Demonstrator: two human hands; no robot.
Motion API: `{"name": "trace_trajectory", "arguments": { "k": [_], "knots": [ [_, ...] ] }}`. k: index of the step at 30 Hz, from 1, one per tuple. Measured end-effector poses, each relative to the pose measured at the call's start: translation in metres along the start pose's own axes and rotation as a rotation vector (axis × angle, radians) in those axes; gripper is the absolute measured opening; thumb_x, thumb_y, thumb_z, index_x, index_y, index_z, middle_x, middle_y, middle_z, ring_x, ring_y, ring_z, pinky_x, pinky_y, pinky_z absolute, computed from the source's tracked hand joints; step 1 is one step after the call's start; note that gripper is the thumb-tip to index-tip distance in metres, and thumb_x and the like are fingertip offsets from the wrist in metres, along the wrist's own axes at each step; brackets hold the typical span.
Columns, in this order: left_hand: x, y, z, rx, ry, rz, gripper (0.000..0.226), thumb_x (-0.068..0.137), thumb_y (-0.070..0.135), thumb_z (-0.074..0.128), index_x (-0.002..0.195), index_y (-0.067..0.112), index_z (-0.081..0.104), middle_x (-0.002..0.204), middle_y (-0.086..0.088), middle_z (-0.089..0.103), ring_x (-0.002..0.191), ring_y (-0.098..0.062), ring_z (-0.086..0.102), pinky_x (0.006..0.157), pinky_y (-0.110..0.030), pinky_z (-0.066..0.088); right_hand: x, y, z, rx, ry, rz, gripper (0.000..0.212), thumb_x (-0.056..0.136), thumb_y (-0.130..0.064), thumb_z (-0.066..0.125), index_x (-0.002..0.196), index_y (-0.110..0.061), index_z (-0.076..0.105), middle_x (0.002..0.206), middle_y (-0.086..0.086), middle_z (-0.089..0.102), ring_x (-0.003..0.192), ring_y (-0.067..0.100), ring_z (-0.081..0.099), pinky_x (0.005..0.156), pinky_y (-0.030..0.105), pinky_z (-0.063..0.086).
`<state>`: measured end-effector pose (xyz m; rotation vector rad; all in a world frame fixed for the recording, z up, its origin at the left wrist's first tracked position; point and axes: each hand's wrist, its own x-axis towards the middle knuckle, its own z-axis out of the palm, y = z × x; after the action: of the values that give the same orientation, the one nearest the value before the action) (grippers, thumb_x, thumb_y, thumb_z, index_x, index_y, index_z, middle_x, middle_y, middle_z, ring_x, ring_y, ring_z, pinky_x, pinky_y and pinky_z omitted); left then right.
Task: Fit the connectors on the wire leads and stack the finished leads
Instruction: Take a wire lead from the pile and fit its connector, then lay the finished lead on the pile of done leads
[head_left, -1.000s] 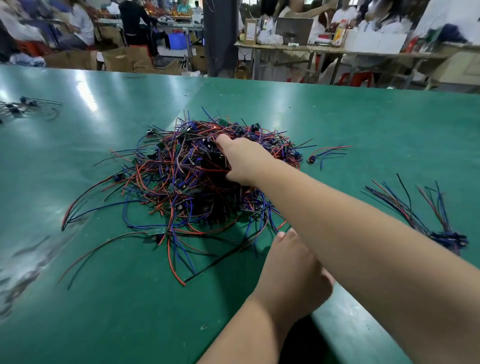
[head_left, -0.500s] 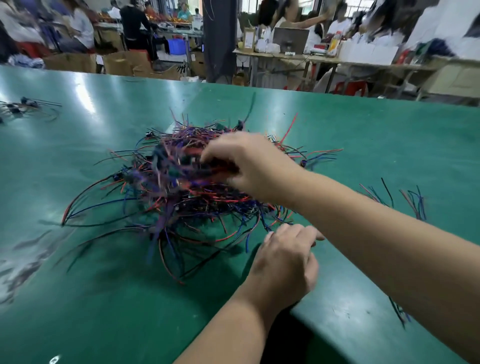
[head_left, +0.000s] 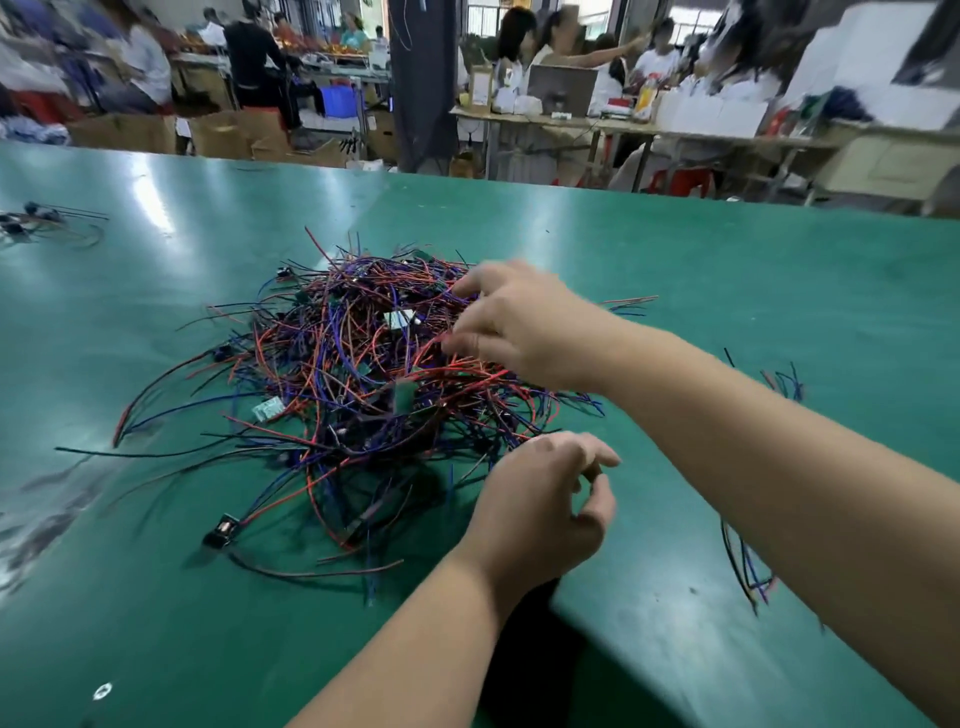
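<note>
A tangled pile of red, blue and black wire leads (head_left: 353, 374) lies in the middle of the green table (head_left: 727, 270). Small boards (head_left: 402, 318) and a black connector (head_left: 221, 530) sit among the wires. My right hand (head_left: 519, 322) hovers over the pile's right side, fingers spread and loosely bent, tips at the top wires; I see no wire held. My left hand (head_left: 540, 499) is at the pile's near right edge, fingers loosely curled round nothing. A bundle of sorted leads (head_left: 753, 566) lies to the right, mostly hidden behind my right forearm.
A small bunch of leads (head_left: 31, 221) lies at the far left of the table. A white scrap (head_left: 102, 691) sits near the front edge. Beyond the table are other workbenches, cardboard boxes and people.
My right hand dragged the pile nearer, then let go and spread its fingers. My left hand lifted off the table and its fingers loosened.
</note>
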<state>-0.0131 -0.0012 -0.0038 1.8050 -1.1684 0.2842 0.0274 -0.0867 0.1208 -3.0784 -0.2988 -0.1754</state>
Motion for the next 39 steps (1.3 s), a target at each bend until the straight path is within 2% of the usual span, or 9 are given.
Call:
{"name": "trace_trajectory", "arguments": {
  "k": [4,7,10,15,23,27,33,36,39],
  "knots": [
    [-0.001,-0.002,0.001,-0.001,0.141,0.024,0.015,0.077,0.007,0.064,0.091,0.009,0.067,0.081,0.003,0.066,0.071,-0.011,0.055,0.065,-0.017,0.043,-0.012,0.012,-0.043,0.242,0.311,0.115,0.037,0.097,-0.041,0.047,0.095,-0.015,0.073,0.097,0.005,0.066,0.078,0.011,0.059,0.071,0.025,0.047],
    [0.0,-0.001,-0.003,-0.085,0.154,-0.033,0.014,0.082,0.014,0.06,0.094,0.012,0.065,0.079,0.007,0.06,0.068,-0.005,0.051,0.063,-0.012,0.041,-0.033,0.023,-0.066,0.443,0.487,0.165,0.035,0.1,-0.036,0.044,0.087,-0.018,0.071,0.079,-0.009,0.069,0.05,-0.004,0.05,0.048,0.01,0.036],
    [-0.001,0.005,-0.006,-0.321,0.2,-0.159,0.022,0.09,0.028,0.05,0.102,0.018,0.065,0.084,0.009,0.064,0.073,-0.007,0.058,0.064,-0.022,0.047,-0.06,0.026,-0.067,0.63,0.572,0.185,0.033,0.102,-0.031,0.041,0.085,-0.024,0.068,0.083,-0.005,0.072,0.047,0.006,0.048,0.046,0.016,0.038],
    [0.007,0.022,-0.013,-0.853,0.231,-0.432,0.043,0.092,0.043,0.034,0.115,0.022,0.064,0.096,-0.004,0.072,0.077,-0.013,0.064,0.06,-0.026,0.051,-0.11,0.015,-0.016,0.932,0.422,0.218,0.034,0.098,-0.034,0.039,0.092,-0.019,0.069,0.087,0.004,0.073,0.047,0.01,0.047,0.044,0.019,0.037],
    [0.006,0.035,-0.009,-0.856,0.187,-0.511,0.038,0.086,0.05,0.041,0.097,0.021,0.064,0.089,0.006,0.075,0.069,-0.009,0.067,0.06,-0.021,0.052,-0.151,-0.001,0.061,1.562,0.411,0.46,0.036,0.083,-0.039,0.049,0.088,-0.014,0.074,0.083,0.009,0.068,0.048,0.019,0.041,0.044,0.026,0.03],
    [0.008,0.032,-0.009,-0.906,0.227,-0.557,0.037,0.084,0.048,0.045,0.1,0.019,0.062,0.093,0.005,0.075,0.079,-0.008,0.069,0.064,-0.018,0.051,-0.16,0.001,0.069,1.638,0.374,0.561,0.031,0.086,-0.031,0.051,0.084,-0.008,0.073,0.075,0.012,0.066,0.042,0.016,0.044,0.04,0.021,0.035],
    [0.016,0.029,-0.022,-1.325,0.233,-0.654,0.027,0.094,0.029,0.041,0.111,0.017,0.057,0.103,0.001,0.074,0.098,-0.011,0.069,0.08,-0.021,0.052,-0.167,-0.008,0.074,1.55,0.226,0.494,0.013,0.081,-0.018,0.065,0.084,-0.009,0.074,0.065,0.008,0.061,0.04,0.014,0.047,0.037,0.021,0.039],
    [0.017,0.027,-0.028,-1.37,0.189,-0.654,0.033,0.085,0.031,0.047,0.112,0.016,0.06,0.091,0.002,0.074,0.077,-0.009,0.07,0.068,-0.018,0.055,-0.167,-0.009,0.077,1.45,0.188,0.496,0.011,0.089,-0.005,0.062,0.086,-0.01,0.072,0.063,0.006,0.061,0.044,0.014,0.051,0.041,0.022,0.043],
    [0.016,0.028,-0.028,-1.29,0.16,-0.634,0.035,0.08,0.033,0.052,0.108,0.017,0.065,0.072,0.004,0.069,0.05,-0.006,0.058,0.056,-0.017,0.051,-0.164,-0.006,0.078,1.322,0.264,0.55,0.019,0.089,-0.003,0.061,0.084,-0.016,0.073,0.065,0.002,0.065,0.053,0.014,0.054,0.05,0.022,0.045]
  ]
}}
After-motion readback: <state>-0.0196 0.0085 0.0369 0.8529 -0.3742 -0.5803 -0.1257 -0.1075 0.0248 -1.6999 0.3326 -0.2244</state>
